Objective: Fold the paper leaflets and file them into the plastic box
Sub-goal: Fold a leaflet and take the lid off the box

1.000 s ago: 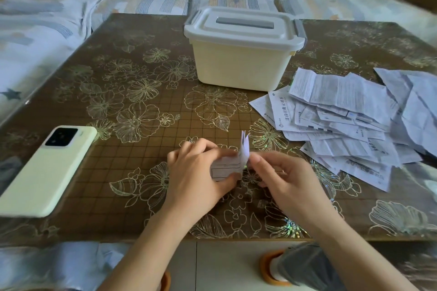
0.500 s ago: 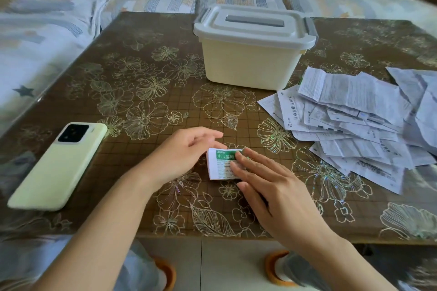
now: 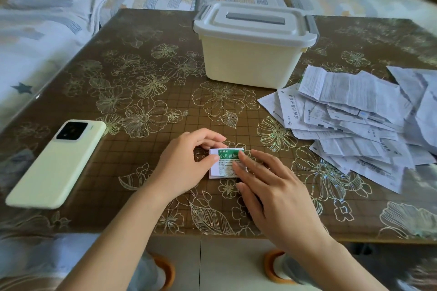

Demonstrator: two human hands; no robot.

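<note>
A small folded leaflet (image 3: 224,163) with a green band on top lies flat on the table near the front edge. My left hand (image 3: 184,163) pinches its left edge between thumb and fingers. My right hand (image 3: 267,186) presses straight fingers down on its right half. Behind them stands the cream plastic box (image 3: 248,58), its white lid with a grey handle closed. A loose heap of unfolded paper leaflets (image 3: 354,120) spreads over the table to the right.
A pale green phone (image 3: 59,163) lies face down at the front left. The table (image 3: 142,92) has a brown floral glass top. A sofa with patterned covers (image 3: 47,30) runs along the back and left. Orange-soled slippers (image 3: 272,267) show below the table edge.
One second ago both hands held the leaflet upright while folding it. It now lies flat, with the right fingers pressing it down.
</note>
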